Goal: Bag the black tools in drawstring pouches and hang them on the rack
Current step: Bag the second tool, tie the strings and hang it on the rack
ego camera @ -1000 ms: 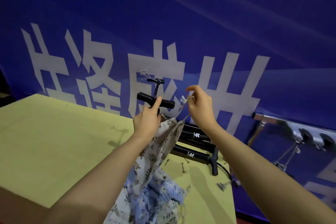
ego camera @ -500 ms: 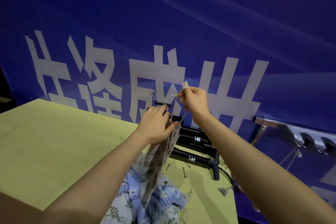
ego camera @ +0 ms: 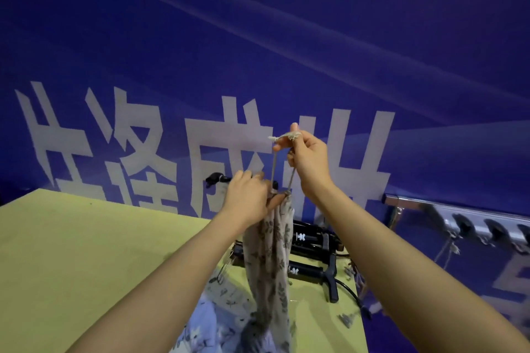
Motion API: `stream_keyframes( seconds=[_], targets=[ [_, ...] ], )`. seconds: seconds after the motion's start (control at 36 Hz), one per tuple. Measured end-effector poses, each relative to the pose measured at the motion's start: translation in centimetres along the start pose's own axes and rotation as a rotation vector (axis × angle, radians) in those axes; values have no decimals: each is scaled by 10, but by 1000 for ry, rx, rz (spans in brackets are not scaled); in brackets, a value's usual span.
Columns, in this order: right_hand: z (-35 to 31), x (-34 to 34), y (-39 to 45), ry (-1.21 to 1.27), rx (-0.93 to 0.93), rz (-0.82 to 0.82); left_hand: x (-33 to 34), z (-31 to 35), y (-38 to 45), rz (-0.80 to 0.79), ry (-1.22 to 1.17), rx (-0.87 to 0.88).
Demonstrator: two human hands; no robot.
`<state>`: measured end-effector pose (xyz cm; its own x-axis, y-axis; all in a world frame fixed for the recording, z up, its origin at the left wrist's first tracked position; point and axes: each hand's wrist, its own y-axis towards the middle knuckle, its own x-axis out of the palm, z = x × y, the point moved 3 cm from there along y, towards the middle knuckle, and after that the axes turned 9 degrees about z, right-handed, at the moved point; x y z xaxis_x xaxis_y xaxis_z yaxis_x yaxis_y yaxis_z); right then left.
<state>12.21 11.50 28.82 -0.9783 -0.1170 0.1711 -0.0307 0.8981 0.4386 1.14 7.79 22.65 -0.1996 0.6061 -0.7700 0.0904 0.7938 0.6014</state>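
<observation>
Right hand point(ego camera: 308, 156) had lifted, pinching the drawstring point(ego camera: 282, 170) taut | left hand point(ego camera: 248, 200) clamped the pouch point(ego camera: 271, 255) neck, closing it over the black tool point(ego camera: 215, 179) | rack point(ego camera: 459, 219) next.

Floral cloth pouch point(ego camera: 269, 252), seemingly matt tools point(ego camera: 308, 269)

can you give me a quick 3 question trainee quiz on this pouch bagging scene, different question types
1. True or false: the right hand pinches the pale frayed drawstring cord above the leaf-printed fabric pouch.
2. The left hand grips the pouch at its: A) bottom B) gathered neck C) middle.
3. Fill in: more black tools lie on the yellow-green ____, and the metal rack is at the right.

Key: 1 true; 2 B; 3 table.
</observation>
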Motion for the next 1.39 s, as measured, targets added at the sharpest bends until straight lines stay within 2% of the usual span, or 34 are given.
stream_keyframes(
  seconds=[0.08, 0.17, 0.28, 0.39, 0.44, 0.53, 0.67, 0.78, 0.97, 1.08, 1.19, 1.25, 1.31, 1.39],
  targets=[
    [-8, -17, 8, -15, -38, 7, -6, 17, 12, -30, -3, 34],
    [-17, -41, 12, 6, -63, 1, -8, 43, 19, -138, -70, -33],
    [-20, -75, 13, -22, -77, -41, -11, 90, 32, -206, -313, -166],
    [-21, -118, 16, -88, -75, -20, -16, 141, 45, -208, -699, -272],
    [-24, -145, 16, -81, -72, -2, -17, 170, 49, -266, -751, -290],
    [-30, -187, 13, -81, -80, 34, -15, 211, 52, -357, -714, -276],
    [-38, -250, 10, -57, -67, 143, -14, 272, 49, -331, -591, -136],
    [-47, -293, 7, -15, -52, 205, -7, 316, 46, -364, -464, -108],
    [-46, -355, -5, 21, -11, 263, 10, 372, 26, -592, -260, -62],
    [-38, -376, -10, 38, 18, 286, 14, 393, 12, -534, -202, -87],
    [-28, -393, -16, 1, 30, 249, 20, 408, 0, -381, -391, -259],
    [-23, -400, -17, -44, 23, 215, 21, 418, -2, -324, -472, -287],
    [-17, -405, -16, -61, 35, 181, 21, 426, -3, -334, -597, -325],
    [-4, -420, -17, -74, 107, 195, 30, 438, -1, -433, -931, -418]
  ],
)
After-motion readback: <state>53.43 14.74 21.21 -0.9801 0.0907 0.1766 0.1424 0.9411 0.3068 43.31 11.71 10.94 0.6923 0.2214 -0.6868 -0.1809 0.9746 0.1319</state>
